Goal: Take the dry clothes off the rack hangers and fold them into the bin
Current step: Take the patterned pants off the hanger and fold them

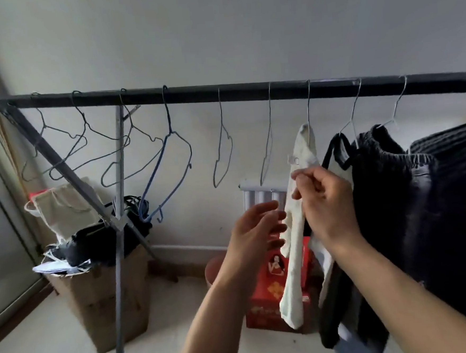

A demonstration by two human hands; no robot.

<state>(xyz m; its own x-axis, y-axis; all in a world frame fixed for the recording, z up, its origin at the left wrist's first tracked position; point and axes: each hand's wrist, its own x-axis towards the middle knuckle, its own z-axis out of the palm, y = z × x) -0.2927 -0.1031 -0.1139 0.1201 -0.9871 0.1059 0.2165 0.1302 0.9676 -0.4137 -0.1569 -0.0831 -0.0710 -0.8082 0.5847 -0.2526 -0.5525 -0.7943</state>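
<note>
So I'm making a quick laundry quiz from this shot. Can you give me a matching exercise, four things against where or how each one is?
Things:
1. white sock
2. blue hanger
3. left hand
4. dark knit garment

States:
A. open, fingers spread, beside the sock
B. hangs bare on the rail, left of the sock
C. pinched near its top by the right hand
D. on a hanger at the right end of the rail

Pairs: 1-C, 2-B, 3-A, 4-D

nine hangers (222, 152), two hands (253, 231), one rack (248, 92)
</note>
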